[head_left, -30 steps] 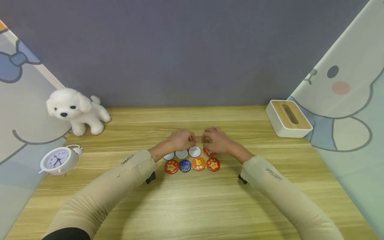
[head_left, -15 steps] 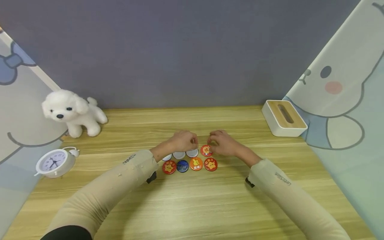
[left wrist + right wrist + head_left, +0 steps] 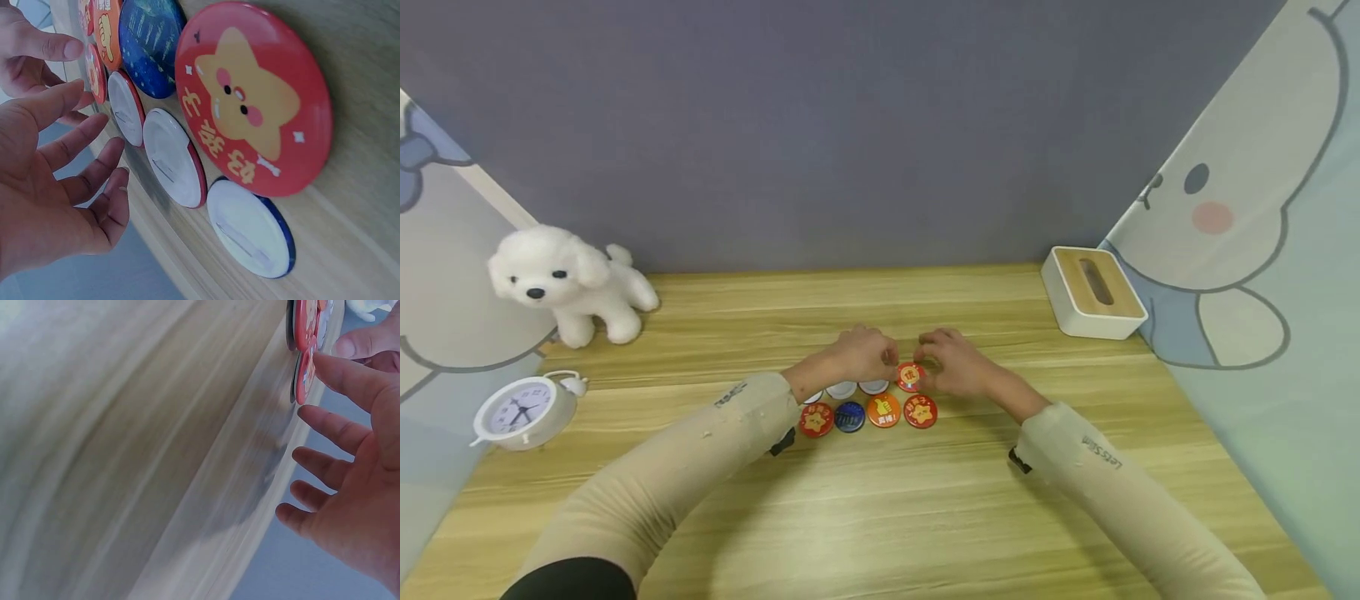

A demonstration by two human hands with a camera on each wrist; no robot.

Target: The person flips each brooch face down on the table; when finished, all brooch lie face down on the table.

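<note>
Two rows of round button badges lie on the wooden table. Nearest the body are a red star badge (image 3: 816,420), a blue badge (image 3: 849,417), an orange thumbs-up badge (image 3: 883,410) and another red star badge (image 3: 921,411). Behind them, white pin backs face up on three badges, one being a white-backed badge (image 3: 174,159). A red badge (image 3: 910,377) ends that row, face up. My left hand (image 3: 867,354) hovers beside the white-backed ones, fingers loosely bent and holding nothing. My right hand (image 3: 957,362) is at the red badge's right edge, fingers spread; contact is unclear.
A white plush dog (image 3: 568,279) and a white alarm clock (image 3: 527,410) stand on the left of the table (image 3: 880,517). At the back right sits a tissue box (image 3: 1093,292) with a wooden lid. A grey panel (image 3: 850,133) rises behind.
My right hand drew back to the right from the red badge, uncovering its face, then came slightly closer again. My left hand stays near the white-backed badges. The whole view shifted a little.
</note>
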